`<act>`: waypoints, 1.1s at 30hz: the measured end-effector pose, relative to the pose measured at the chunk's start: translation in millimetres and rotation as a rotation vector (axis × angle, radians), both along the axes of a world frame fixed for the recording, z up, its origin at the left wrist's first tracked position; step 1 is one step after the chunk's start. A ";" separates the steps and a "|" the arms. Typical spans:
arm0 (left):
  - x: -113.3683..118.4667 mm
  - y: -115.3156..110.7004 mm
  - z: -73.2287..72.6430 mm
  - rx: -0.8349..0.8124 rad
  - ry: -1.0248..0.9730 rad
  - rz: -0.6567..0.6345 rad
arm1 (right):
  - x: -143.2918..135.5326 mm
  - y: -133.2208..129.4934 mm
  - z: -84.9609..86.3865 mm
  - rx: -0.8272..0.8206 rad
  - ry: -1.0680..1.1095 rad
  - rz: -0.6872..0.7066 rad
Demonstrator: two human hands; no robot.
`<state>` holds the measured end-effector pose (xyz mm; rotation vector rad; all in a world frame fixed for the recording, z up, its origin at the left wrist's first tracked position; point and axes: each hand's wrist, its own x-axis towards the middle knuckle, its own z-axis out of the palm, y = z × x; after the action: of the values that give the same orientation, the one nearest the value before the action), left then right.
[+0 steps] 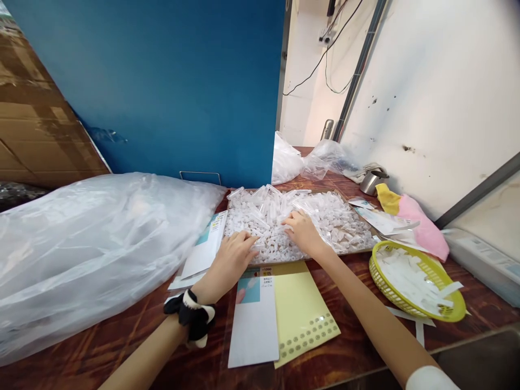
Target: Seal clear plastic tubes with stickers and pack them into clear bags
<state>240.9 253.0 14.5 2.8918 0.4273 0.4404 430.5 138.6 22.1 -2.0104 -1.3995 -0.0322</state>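
- Plastic pieces [272, 245], small and whitish, heaped across a shallow tray [357, 251] on a dark reddish-brown table [345, 360].
- Longer clear tubes [270, 210] lying on top of the heap, mostly toward its middle and far side.
- Left hand [235, 252] over the tray's near left corner, fingers bent and slightly parted at the small pieces; black-and-white hair tie [193, 317] around the wrist.
- Right hand [303, 232] stretched over the near edge to the middle of the heap, fingers bent beside the tubes.
- Cannot tell, with pieces so small and pale, whether either hand grips anything.
- Just before the tray, a white printed card [254, 330] beside a pale yellow sheet [298, 298], with rows of round stickers [311, 335] toward its lower end.
- More printed cards [205, 254] along the tray's left side, near the left wrist.
- At right, a yellow basket [382, 290] piled with white strips [406, 276], other strips on the table just beside it.
- Beyond the basket, a pink-and-yellow cloth [422, 222], with a metal cup [370, 184] near its far end.
- At left, a large translucent bag [101, 244] spread before a blue panel [182, 81].
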 end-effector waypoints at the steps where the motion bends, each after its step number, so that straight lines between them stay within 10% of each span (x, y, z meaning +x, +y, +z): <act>1: -1.0 0.3 0.0 0.001 -0.001 0.000 | 2.3 3.3 -1.0 0.003 -0.007 0.012; 8: -7.0 -9.8 5.1 -0.204 -0.351 0.032 | -12.2 -3.5 3.8 0.174 0.130 0.036; 16: -3.9 -31.9 17.5 -1.136 -0.591 0.134 | -63.5 -7.4 2.2 0.205 0.882 0.397; 19: -4.0 -30.5 14.6 -1.314 -0.705 0.158 | -61.4 -10.3 5.2 0.070 0.543 0.409; 25: -9.1 -21.2 13.6 -0.951 -0.753 0.165 | -15.6 -13.4 -0.5 -0.010 -0.057 0.016; 33: -11.3 -20.4 6.5 -0.522 -0.520 0.140 | -14.9 -8.9 -20.2 -0.093 -0.202 0.004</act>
<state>229.6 232.6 21.0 2.1518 0.5534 0.9150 415.6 129.7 2.0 -2.1285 -1.5556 -0.1761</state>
